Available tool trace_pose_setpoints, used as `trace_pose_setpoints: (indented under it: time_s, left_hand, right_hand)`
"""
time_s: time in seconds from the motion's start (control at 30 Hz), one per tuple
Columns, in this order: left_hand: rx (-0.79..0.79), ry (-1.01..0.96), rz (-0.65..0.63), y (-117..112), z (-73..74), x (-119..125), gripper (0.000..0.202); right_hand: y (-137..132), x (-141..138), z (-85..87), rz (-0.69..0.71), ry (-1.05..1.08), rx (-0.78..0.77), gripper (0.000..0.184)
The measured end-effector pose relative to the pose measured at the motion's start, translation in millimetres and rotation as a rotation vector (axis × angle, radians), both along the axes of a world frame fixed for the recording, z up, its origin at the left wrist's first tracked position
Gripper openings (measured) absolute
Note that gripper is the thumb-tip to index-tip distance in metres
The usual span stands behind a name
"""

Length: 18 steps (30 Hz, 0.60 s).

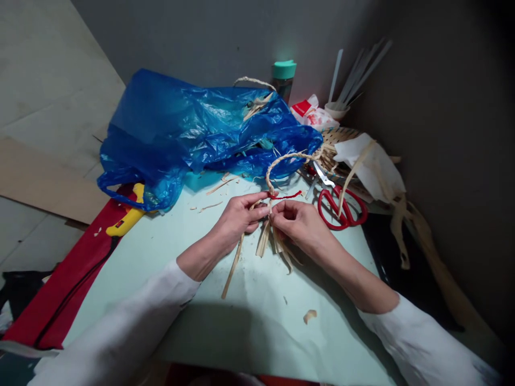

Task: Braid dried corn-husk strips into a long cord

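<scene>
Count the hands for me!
2: the bare left hand and, nearer the red-handled metal scissors, the bare right hand; both at the tan braided fibre cord.

"Hands?"
"Two: left hand (240, 215), right hand (296, 222), at centre."
"Scissors (336, 191)?"
"One red-handled pair, three o'clock."
"Plastic bags (161, 123)?"
"One blue, ten o'clock."
"Braided cord (267, 174)?"
"Two stretches show, at one and twelve."
"Bottles (283, 83)?"
"One, just past twelve."
"Cups (337, 111)?"
"One, at two."
</scene>
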State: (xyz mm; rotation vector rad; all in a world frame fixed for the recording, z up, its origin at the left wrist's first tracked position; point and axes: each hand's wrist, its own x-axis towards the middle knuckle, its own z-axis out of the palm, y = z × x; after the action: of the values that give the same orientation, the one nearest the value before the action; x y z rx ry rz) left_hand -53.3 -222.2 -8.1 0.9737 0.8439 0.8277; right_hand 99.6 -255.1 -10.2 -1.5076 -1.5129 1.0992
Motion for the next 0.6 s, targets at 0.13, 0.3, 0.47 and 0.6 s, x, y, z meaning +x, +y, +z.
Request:
trace_pose_setpoints:
  time_s: [0.13, 0.3, 0.47, 0.6]
  left_hand:
    - [0.042, 0.087, 0.024, -1.1, 3.7, 1.2, 0.045]
    - [0.019, 0.077, -0.034, -1.0, 8.4, -0.9, 0.039]
    - [0.004, 0.111, 0.007, -0.8, 10.4, -3.2, 0.046]
    - [-0.029, 0.053, -0.022, -0.5, 8.8, -3.5, 0.048]
  right_hand:
    - [2.2, 0.4, -4.3, -0.015, -0.002, -0.015, 0.008]
    - [1.0, 1.7, 0.1, 0.056, 0.004, -0.047, 0.010]
    - [-6.5, -4.7, 12.8, 0.005, -0.293, 0.099, 0.013]
    - [-9.6, -7.8, 15.0, 0.023, -0.344, 0.123, 0.013]
